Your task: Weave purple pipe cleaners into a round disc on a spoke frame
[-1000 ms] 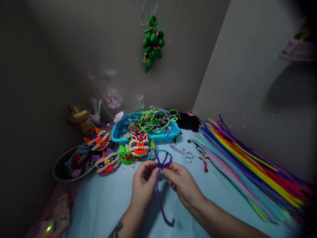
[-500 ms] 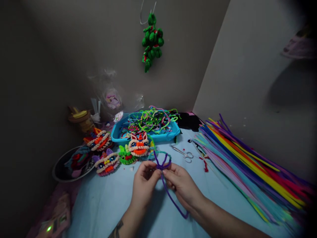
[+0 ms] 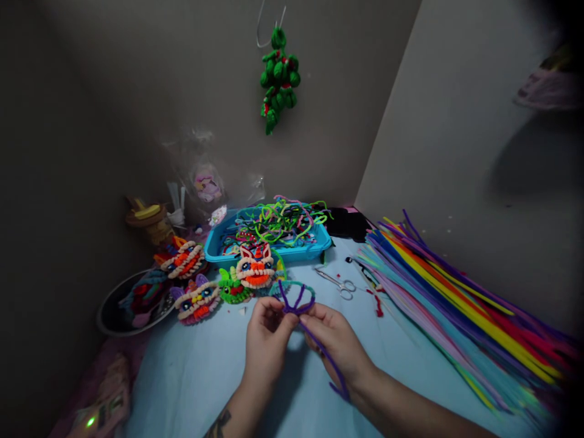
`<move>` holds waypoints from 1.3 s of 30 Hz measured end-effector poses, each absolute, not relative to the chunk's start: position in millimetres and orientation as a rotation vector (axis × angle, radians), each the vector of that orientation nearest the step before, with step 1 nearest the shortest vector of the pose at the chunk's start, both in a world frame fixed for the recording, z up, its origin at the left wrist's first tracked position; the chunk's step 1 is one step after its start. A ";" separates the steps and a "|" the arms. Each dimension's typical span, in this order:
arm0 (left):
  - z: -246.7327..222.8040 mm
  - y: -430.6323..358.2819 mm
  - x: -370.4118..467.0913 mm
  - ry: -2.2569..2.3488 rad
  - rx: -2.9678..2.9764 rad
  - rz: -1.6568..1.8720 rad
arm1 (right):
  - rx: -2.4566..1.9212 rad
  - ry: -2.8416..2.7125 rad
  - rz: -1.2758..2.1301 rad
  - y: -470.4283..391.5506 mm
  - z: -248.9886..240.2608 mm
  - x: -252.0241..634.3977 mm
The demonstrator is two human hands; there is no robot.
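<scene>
Between my hands is a purple pipe cleaner (image 3: 329, 358), bent into a small fan of loops at the top, with a teal pipe cleaner (image 3: 298, 283) arching over it. My left hand (image 3: 268, 331) pinches the purple piece from the left with thumb and fingers. From the right, my right hand (image 3: 332, 333) pinches the same piece close to the other thumb. A long purple tail hangs down past my right hand, its end bent into a hook. Just beyond my fingers sit an orange-and-cream lion-head figure (image 3: 255, 274) and a green figure (image 3: 233, 286).
A blue basket (image 3: 269, 254) of tangled pipe cleaners stands at the back. Scissors (image 3: 340, 283) lie right of it, with a large bundle of coloured pipe cleaners (image 3: 447, 286) farther right. At left are more lion heads (image 3: 197, 298) and a metal bowl (image 3: 107, 319).
The purple loops have spread wider, tilting left. The hanging tail has swung right, against my right wrist. Both hands keep nearly the same place and hold.
</scene>
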State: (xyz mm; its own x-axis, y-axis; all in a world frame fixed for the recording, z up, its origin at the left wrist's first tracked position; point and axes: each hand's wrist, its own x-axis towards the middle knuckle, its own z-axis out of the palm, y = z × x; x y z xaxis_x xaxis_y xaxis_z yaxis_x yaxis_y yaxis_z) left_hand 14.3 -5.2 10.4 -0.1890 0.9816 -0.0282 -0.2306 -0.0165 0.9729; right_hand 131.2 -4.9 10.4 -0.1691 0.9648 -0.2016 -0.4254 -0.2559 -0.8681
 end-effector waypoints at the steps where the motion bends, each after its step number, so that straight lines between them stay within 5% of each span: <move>1: 10.8 -5.0 14.1 1.162 0.925 1.447 | -0.963 -0.811 1.650 -5.3 10.1 131.5; 19: 4.2 4.6 2.4 1.177 0.871 1.459 | -0.996 -1.019 1.752 -4.0 13.2 138.0; 32: 10.3 6.5 -1.9 1.076 0.893 1.325 | -1.239 -1.624 0.722 0.6 14.5 149.6; 39: 10.6 5.5 0.7 1.069 0.889 1.298 | -1.128 -1.746 0.501 7.2 16.3 158.6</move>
